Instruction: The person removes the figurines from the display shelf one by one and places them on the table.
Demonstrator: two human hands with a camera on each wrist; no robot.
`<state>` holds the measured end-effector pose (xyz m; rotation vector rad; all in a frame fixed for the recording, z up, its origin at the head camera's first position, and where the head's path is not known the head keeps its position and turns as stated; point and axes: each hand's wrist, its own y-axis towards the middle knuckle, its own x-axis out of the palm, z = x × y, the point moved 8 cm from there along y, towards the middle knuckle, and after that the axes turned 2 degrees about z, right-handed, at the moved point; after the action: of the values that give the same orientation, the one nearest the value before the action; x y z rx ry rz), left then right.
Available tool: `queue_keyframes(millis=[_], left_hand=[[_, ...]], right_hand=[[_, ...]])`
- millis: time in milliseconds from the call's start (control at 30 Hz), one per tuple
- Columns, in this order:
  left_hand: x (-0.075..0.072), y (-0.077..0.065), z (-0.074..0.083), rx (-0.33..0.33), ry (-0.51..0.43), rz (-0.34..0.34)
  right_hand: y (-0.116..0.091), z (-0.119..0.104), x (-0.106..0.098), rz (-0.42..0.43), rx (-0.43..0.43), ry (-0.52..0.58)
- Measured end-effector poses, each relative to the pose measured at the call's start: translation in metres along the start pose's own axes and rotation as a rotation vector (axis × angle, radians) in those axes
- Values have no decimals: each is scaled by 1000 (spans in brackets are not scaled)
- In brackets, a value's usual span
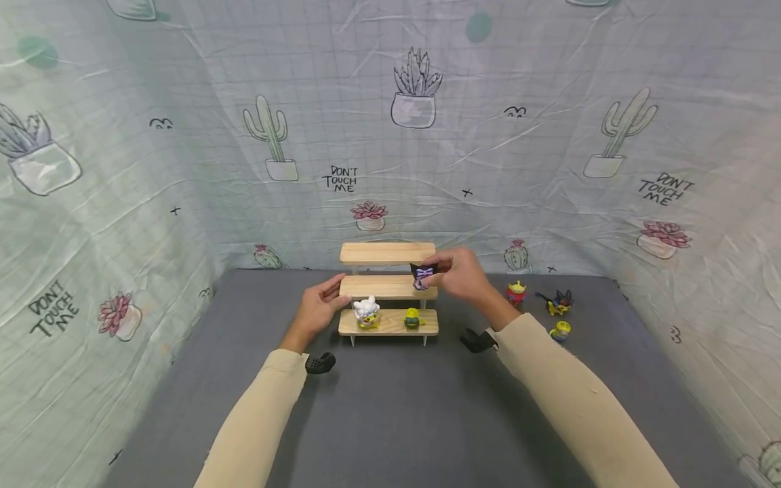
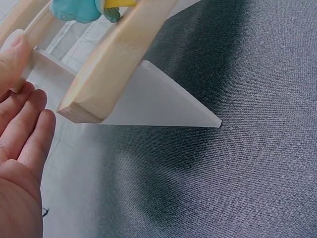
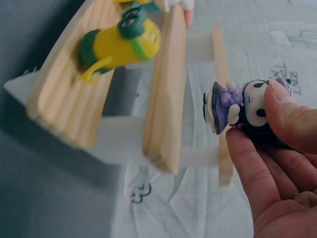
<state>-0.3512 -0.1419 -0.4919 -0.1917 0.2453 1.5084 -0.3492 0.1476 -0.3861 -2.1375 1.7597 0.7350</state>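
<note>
A three-tier wooden display stand [image 1: 388, 287] has clear side supports. My left hand [image 1: 316, 308] grips the left end of its middle tier, thumb on one face and fingers at the other in the left wrist view. Between thumb and fingers, my right hand [image 1: 462, 274] pinches a small black-hooded figurine [image 3: 255, 104] with a white face and purple dress. It is held over the right end of the middle tier, tilted sideways in the right wrist view. On the bottom tier stand a white-topped figurine [image 1: 367, 312] at left and a yellow-and-green figurine [image 1: 412, 317] at right.
Right of the stand, on the dark grey tabletop [image 1: 390, 413], are a red-and-yellow figurine [image 1: 515, 293], a black-and-yellow figurine [image 1: 558, 303] and a small yellow figurine [image 1: 560, 331]. A cactus-print cloth [image 1: 427, 176] hangs behind and along both sides.
</note>
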Motion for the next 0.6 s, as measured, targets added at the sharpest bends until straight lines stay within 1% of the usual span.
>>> queue_keyframes(millis=[300, 600], left_hand=[[-1, -1, 2, -1, 1, 5], [1, 1, 1, -4, 6, 6]], right_hand=[[-12, 18, -22, 15, 46, -23], [-20, 35, -41, 53, 36, -51]])
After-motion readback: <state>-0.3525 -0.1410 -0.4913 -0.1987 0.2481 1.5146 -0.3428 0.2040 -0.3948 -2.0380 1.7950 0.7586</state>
